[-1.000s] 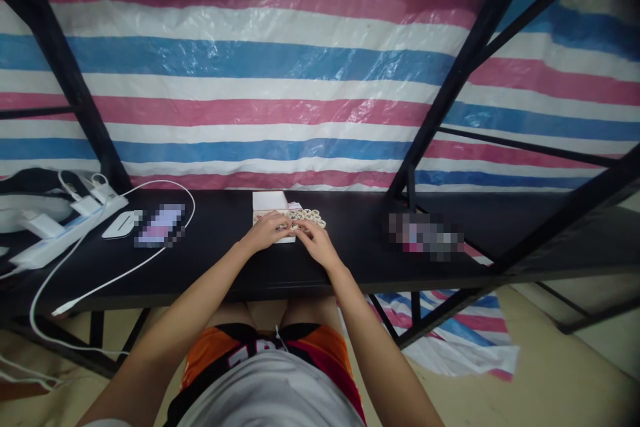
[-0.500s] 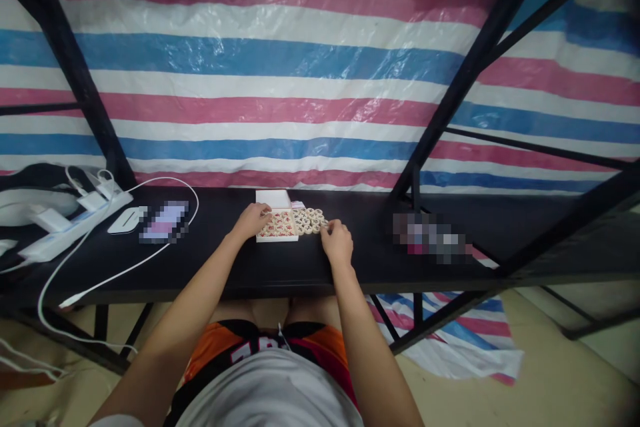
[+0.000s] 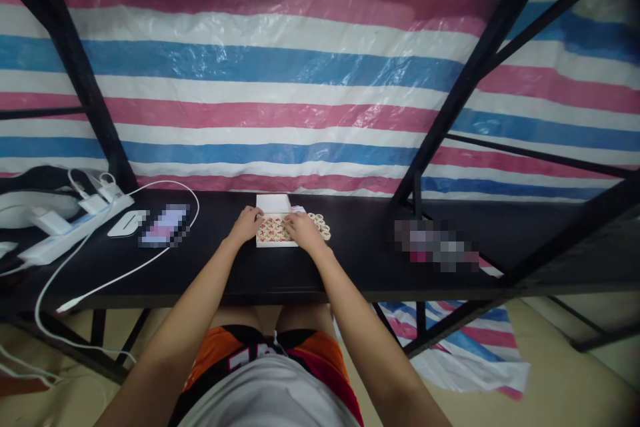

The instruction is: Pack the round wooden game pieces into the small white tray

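A small pale box (image 3: pixel 273 240) holding round pieces with red marks sits on the black table (image 3: pixel 350 260), its white lid (image 3: pixel 273 203) just behind it. My left hand (image 3: pixel 246 224) rests curled against the box's left edge. My right hand (image 3: pixel 304 229) reaches over the box's right side, fingers bent down onto the pieces; whether it holds one is hidden. Several loose pale round pieces (image 3: pixel 321 224) lie just right of the box.
A white power strip (image 3: pixel 75 227) with plugs and trailing white cables, a white mouse (image 3: pixel 125 223) and a blurred phone (image 3: pixel 165 225) lie at the left. Another blurred object (image 3: pixel 435 245) lies at the right. Black frame bars and a striped tarp stand behind.
My right hand has moved left from the loose pieces onto the box's right side. My left hand stays at the box's left edge.
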The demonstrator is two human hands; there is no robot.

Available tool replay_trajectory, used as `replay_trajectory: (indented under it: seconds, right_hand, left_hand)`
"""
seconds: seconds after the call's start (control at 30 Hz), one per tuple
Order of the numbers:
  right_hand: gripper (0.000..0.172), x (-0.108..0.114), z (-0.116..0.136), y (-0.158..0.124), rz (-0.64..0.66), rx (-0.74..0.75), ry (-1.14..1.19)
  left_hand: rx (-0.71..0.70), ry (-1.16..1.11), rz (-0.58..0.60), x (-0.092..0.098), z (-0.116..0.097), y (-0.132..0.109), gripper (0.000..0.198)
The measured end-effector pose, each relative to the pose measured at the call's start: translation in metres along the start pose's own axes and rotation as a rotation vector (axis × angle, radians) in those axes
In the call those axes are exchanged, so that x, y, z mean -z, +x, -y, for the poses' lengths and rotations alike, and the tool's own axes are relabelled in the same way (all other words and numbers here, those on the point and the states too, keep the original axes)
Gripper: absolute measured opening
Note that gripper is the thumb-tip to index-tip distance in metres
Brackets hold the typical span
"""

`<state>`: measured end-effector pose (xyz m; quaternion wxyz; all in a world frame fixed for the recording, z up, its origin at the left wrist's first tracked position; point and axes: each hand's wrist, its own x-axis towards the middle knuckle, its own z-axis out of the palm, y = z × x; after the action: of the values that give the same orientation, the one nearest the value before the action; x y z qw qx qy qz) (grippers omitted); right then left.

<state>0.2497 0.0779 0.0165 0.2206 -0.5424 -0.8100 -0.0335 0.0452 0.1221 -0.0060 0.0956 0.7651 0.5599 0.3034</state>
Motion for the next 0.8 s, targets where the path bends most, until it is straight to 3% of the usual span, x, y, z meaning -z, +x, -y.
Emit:
replay_trajectory:
  seconds: [0.17, 0.47, 0.57, 0.67, 0.8]
  right_hand:
    - [0.033, -0.002, 0.006, 0.037, 0.226, -0.13, -0.176]
    - [0.028, 0.0, 0.01, 0.056, 0.327, -0.136, -0.165]
    - [0.026, 0.004, 0.012, 0.056, 0.303, -0.15, -0.158]
    - [0.025, 0.01, 0.015, 0.05, 0.196, -0.129, -0.081]
    - [0.03, 0.008, 0.025, 0.039, 0.095, -0.061, 0.398]
  left_hand:
    - [-0.002, -0.004, 0.005, -0.001, 0.0, 0.001, 0.022]
    - [-0.013, 0.011, 0.014, 0.0, -0.001, 0.0, 0.025]
    - [-0.003, 0.025, -0.001, 0.002, -0.004, -0.001, 0.025]
    - [-0.062, 0.002, -0.069, 0.008, -0.012, -0.003, 0.03]
    - [-0.255, -0.185, 0.002, 0.015, -0.027, -0.006, 0.031]
